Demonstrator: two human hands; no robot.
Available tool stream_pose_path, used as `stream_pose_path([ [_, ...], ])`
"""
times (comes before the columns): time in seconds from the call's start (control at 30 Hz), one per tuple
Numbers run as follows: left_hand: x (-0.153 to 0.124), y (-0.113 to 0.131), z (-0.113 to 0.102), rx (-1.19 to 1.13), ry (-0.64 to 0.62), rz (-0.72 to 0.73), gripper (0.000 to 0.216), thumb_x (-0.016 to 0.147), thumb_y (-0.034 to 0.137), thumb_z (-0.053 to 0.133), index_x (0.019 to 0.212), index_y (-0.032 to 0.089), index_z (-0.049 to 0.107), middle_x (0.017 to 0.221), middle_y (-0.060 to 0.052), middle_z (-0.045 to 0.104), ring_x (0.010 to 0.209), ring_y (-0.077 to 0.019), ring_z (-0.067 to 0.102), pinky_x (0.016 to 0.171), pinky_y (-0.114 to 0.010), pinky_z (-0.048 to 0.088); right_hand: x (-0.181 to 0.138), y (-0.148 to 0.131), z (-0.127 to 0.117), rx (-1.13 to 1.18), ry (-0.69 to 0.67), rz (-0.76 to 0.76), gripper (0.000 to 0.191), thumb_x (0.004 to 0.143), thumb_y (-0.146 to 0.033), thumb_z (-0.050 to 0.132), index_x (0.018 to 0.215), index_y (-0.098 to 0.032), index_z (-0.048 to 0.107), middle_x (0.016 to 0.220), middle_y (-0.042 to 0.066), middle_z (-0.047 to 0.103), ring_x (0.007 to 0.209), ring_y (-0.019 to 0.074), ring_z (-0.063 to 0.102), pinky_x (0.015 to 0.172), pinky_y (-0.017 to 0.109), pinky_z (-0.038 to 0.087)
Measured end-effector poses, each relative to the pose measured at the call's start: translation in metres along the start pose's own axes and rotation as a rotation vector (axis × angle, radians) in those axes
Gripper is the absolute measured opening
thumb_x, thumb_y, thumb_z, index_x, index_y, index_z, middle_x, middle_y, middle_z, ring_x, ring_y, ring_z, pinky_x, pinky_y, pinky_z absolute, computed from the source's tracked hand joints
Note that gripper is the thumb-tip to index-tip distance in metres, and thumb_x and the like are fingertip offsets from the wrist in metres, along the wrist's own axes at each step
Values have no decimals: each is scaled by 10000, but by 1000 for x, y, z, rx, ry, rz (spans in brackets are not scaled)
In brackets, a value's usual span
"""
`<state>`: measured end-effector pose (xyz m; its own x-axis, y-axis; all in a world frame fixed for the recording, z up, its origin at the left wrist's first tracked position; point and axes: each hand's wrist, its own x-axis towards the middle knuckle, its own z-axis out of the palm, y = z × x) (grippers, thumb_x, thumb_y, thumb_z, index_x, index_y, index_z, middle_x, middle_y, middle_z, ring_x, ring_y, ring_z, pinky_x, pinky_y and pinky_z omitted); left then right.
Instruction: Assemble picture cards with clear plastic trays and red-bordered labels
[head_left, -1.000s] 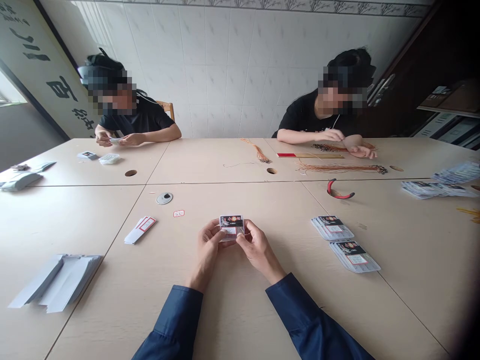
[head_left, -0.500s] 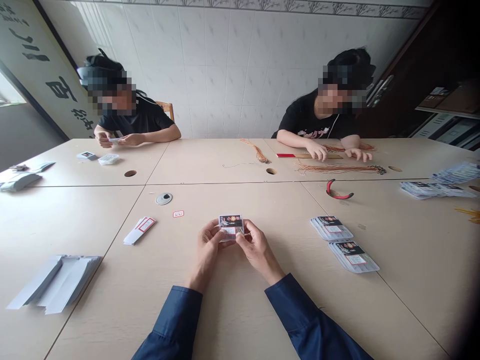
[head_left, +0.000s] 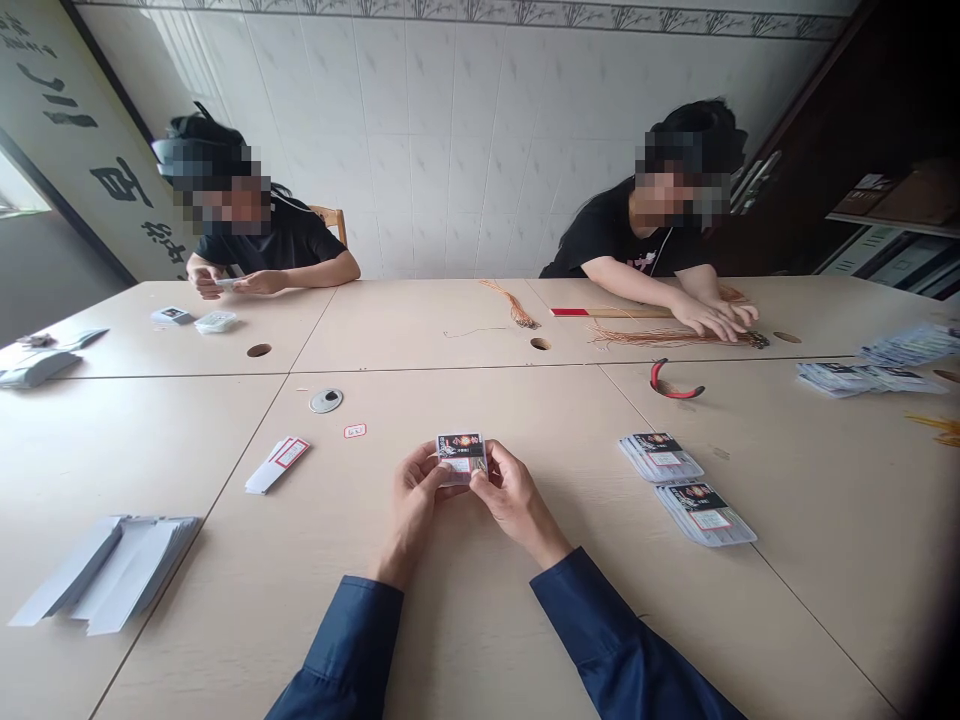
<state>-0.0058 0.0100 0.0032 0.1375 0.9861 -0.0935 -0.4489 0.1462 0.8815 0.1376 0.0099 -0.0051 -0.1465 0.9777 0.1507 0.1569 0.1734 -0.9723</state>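
A small clear packet with a black and red printed card (head_left: 462, 450) is held upright just above the table, between both of my hands. My left hand (head_left: 411, 500) pinches its left side with thumb and fingers closed on it. My right hand (head_left: 514, 500) grips its right side the same way. Both arms wear dark blue sleeves. To the right lie two fanned piles of the same packets (head_left: 686, 485). A small stack of white and red label strips (head_left: 276, 464) and one loose red-edged sticker (head_left: 355, 431) lie to the left.
A stack of white sheets (head_left: 105, 570) lies at the near left. A round metal disc (head_left: 325, 401) and a red tool (head_left: 673, 383) lie further back. Two people in black sit across the table; one handles orange cords (head_left: 675, 335). More packets (head_left: 870, 375) lie at the far right.
My hands and the packet have stayed almost still. The person at the back right has leaned forward and slid both hands onto the cords further to the right.
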Motion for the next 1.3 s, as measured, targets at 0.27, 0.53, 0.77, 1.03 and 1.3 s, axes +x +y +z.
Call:
stream_pose_path([
  [0.27,-1,2,1,7,9,-2,356,740,321,722,1030,129,647,982,-123,731,859,-228,704,784,-339,558,0,-1,2,3,14,9,144,834,-236,505,959,-191,561,841,-3,616,726,147,539,646,245,443],
  [0.53,0,0,-2,14,-22,5,355,769,331,701,1066,145,646,1029,-131,726,866,-249,712,799,-378,555,0,-3,1,27,9,39,136,841,-279,518,936,-191,559,748,-18,565,628,128,494,558,227,416],
  [0.77,-1,2,0,19,-17,-1,346,769,330,700,1056,143,649,1025,-128,726,859,-242,711,792,-371,558,0,-3,2,80,4,33,134,848,-292,522,934,-195,555,802,-3,595,674,137,525,589,240,466],
  [1.03,0,2,-2,57,-17,3,372,770,320,697,1090,139,635,1043,-127,722,883,-255,708,776,-375,571,-1,-4,2,105,0,13,133,852,-266,520,953,-192,561,848,7,617,716,141,546,609,241,497],
  [1.3,-1,4,1,46,0,7,376,744,325,717,1063,139,653,1026,-130,725,852,-260,714,745,-374,576,1,3,3,142,-19,4,134,855,-277,521,957,-195,549,842,12,597,726,147,542,617,255,530],
])
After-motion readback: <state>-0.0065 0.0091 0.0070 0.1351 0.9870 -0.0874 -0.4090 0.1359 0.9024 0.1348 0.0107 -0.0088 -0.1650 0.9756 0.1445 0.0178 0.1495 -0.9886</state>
